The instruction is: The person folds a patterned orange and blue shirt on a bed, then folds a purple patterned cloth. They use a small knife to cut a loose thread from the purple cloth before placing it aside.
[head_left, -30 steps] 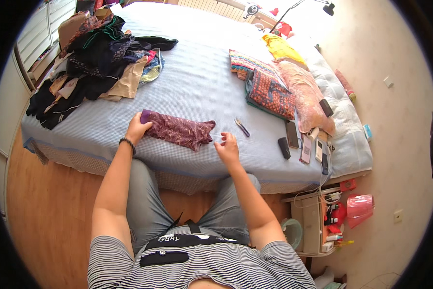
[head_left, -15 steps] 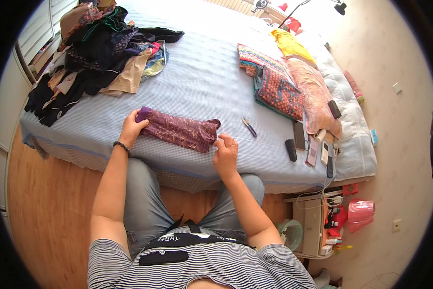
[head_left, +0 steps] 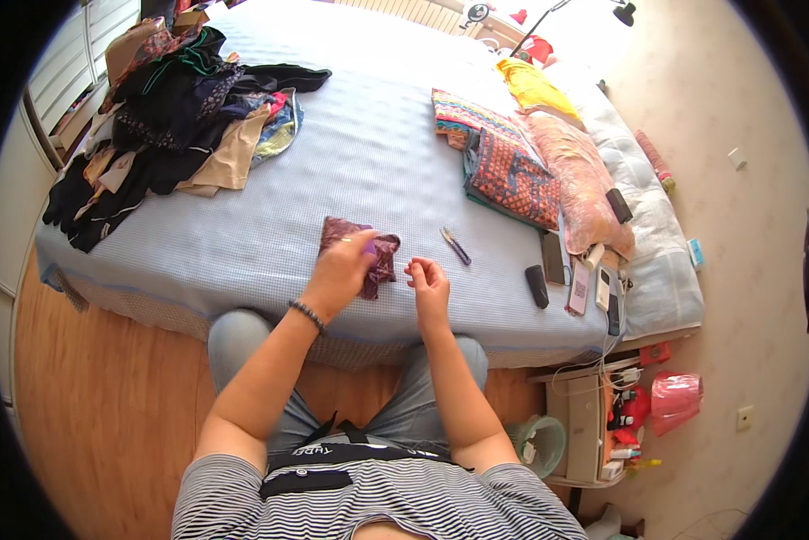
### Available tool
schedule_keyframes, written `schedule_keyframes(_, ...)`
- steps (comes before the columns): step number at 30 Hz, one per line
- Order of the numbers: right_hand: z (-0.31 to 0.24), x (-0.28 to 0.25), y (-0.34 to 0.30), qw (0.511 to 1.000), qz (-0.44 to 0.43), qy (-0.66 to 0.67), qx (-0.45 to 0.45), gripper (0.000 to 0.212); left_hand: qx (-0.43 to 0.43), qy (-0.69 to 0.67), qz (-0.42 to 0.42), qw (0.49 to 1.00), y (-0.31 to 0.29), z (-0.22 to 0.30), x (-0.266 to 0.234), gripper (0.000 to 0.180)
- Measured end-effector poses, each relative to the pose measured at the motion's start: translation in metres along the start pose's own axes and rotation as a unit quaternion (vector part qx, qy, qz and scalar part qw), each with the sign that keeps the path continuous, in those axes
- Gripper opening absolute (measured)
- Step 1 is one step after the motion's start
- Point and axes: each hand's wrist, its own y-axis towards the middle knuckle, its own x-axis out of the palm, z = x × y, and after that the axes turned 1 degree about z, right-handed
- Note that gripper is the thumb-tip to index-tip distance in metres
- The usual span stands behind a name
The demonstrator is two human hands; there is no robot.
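Note:
A burgundy patterned piece of clothing with a purple band lies folded small near the bed's front edge. My left hand reaches over it from the left and is closed on the purple end, hiding part of the cloth. To the right, a little apart from the cloth, my right hand hovers with loosely bent fingers and nothing visible in them. A small pair of thread snips rests on the bed beyond my right hand.
The bed's blue checked cover carries a heap of mixed clothes at left. Folded patterned cloths, a pink pillow and a yellow cloth lie at right. A black case and phones sit nearer.
My left hand has carried the purple end rightward, folding the long cloth over on itself into a short bundle. My right hand has come away from the cloth's right end.

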Motion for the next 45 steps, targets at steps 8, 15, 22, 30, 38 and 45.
schedule_keyframes(8, -0.028, 0.058, -0.004, 0.897, -0.068, -0.336, -0.278, 0.057, -0.168, 0.106, 0.043, 0.979, -0.027, -0.088, 0.0, 0.035)
schedule_keyframes(15, -0.021, 0.082, 0.036, 0.967, -0.05, -0.243, -0.059, 0.034, -0.235, -0.083, 0.043, 0.968, -0.026, -0.108, -0.002, 0.036)
schedule_keyframes(22, -0.013, 0.039, -0.002, 0.941, 0.059, -0.33, -0.04, 0.042, -0.233, 0.133, -0.064, 0.961, -0.004, -0.075, 0.012, 0.046)
schedule_keyframes(30, -0.03, 0.056, -0.017, 0.787, -0.176, -0.459, -0.373, 0.082, -0.276, -0.08, -0.026, 0.957, 0.011, -0.073, 0.027, 0.026)
schedule_keyframes(38, 0.008, 0.061, 0.048, 0.93, -0.103, -0.239, -0.259, 0.035, -0.347, -0.637, -0.048, 0.687, 0.025, -0.053, -0.021, 0.023)
schedule_keyframes(45, -0.037, 0.046, 0.271, 0.968, -0.143, 0.203, 0.04, 0.027, -0.335, -0.43, 0.1, 0.832, 0.017, -0.11, -0.04, 0.022)
